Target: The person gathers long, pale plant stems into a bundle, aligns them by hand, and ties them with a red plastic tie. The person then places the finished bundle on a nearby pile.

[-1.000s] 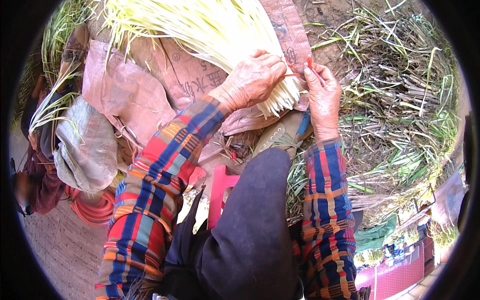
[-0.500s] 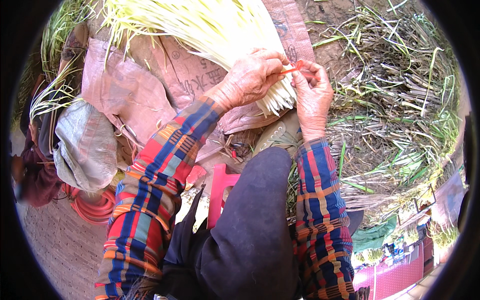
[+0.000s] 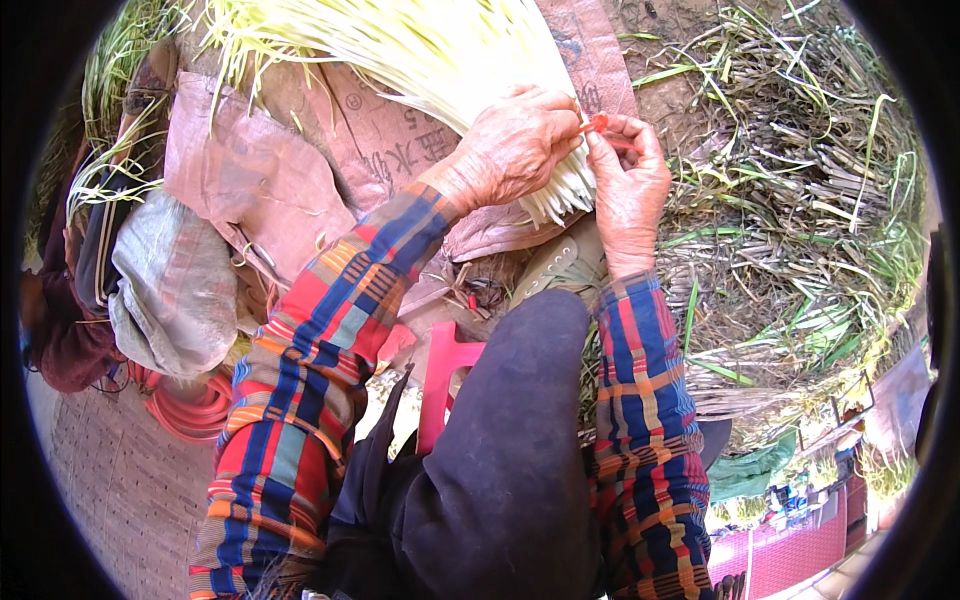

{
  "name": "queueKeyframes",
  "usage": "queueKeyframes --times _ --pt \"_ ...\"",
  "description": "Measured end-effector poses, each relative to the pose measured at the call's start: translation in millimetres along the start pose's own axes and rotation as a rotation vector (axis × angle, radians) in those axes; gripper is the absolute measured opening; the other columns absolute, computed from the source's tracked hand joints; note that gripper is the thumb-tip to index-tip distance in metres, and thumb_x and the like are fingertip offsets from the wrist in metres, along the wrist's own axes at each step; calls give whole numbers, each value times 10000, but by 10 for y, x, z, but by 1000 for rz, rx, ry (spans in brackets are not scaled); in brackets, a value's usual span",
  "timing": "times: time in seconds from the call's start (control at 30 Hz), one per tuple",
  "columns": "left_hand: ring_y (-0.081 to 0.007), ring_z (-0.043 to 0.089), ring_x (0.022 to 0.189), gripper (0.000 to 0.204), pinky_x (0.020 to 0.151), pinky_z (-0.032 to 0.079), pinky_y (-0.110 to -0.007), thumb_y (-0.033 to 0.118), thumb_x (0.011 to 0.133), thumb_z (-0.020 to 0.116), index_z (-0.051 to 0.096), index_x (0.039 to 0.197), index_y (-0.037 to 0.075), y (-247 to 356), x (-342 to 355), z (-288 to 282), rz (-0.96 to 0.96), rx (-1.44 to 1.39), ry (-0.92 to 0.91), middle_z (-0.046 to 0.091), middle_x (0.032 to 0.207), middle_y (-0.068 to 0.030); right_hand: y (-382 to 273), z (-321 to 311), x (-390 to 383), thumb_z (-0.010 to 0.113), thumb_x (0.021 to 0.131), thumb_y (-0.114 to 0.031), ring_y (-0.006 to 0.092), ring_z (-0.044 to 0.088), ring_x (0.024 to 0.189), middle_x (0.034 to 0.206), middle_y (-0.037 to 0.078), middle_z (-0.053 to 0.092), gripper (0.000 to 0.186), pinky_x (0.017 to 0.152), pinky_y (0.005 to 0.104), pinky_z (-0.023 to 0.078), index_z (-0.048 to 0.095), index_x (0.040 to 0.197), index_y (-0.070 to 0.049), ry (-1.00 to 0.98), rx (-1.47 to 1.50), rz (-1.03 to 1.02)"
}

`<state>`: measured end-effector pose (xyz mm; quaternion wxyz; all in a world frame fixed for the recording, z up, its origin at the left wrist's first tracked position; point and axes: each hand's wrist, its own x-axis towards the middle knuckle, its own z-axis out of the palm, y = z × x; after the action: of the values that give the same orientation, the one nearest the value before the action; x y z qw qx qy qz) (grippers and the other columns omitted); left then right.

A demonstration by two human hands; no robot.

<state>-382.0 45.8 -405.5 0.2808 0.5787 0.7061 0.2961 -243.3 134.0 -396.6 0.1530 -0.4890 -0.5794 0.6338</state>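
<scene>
A thick bundle of pale yellow-white blanched chives [image 3: 455, 55] lies with its cut white ends toward me. Over its near end, both hands pinch a thin red tie [image 3: 598, 123], which bunches up in a small loop or knot between them. My left hand [image 3: 515, 148] is closed, back upward, with the strip at its thumb and fingertips. On the right side of the stalks, my right hand [image 3: 632, 190] has its thumb and bent fingers closed on the tie's other end. The left hand partly hides the stalks, so the tie's full path is not visible.
Pink woven sacks [image 3: 250, 165] lie under and beside the bundle. Trimmed leaves and dry stalks [image 3: 790, 200] heap on the right. A red plastic stool [image 3: 440, 375] shows by my knee. On the left are a pale stuffed sack [image 3: 172, 285], a coiled red hose [image 3: 190, 408] and another person's sleeve [image 3: 70, 345].
The stretch of red tie between my fingertips looks shorter and more bunched. Both hands have shifted only slightly, still pinching it. The whole view has moved a little.
</scene>
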Motion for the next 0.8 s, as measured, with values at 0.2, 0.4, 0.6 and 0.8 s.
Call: queueKeyframes --times 0.2,0.4,0.6,0.8 --pt "-292 615 1023 146 934 468 -406 166 895 629 650 939 28 41 -17 20 -7 10 47 626 1045 -94 -14 13 -21 724 871 -12 97 628 811 927 25 688 199 751 263 521 649 1054 -33 14 -41 -33" --pt "-290 611 1047 156 953 464 -402 171 899 624 662 947 29 58 -24 29 -9 27 42 632 1064 -98 -17 -2 -34 725 859 -8 121 661 812 898 36 702 224 752 281 537 659 1070 -46 21 -118 -68" --pt "-289 610 1064 176 970 459 -403 191 908 618 674 959 32 69 -14 30 -21 53 17 640 1084 -101 14 -12 -55 722 854 0 133 680 848 961 50 708 285 767 294 551 666 1128 -55 12 -102 -73" --pt "-289 604 1081 184 977 457 -411 203 911 617 680 978 42 81 -26 39 -30 60 -3 638 1091 -101 10 -49 -95 700 844 24 186 705 866 1009 95 716 317 777 321 566 666 1147 -63 -13 -287 -198"
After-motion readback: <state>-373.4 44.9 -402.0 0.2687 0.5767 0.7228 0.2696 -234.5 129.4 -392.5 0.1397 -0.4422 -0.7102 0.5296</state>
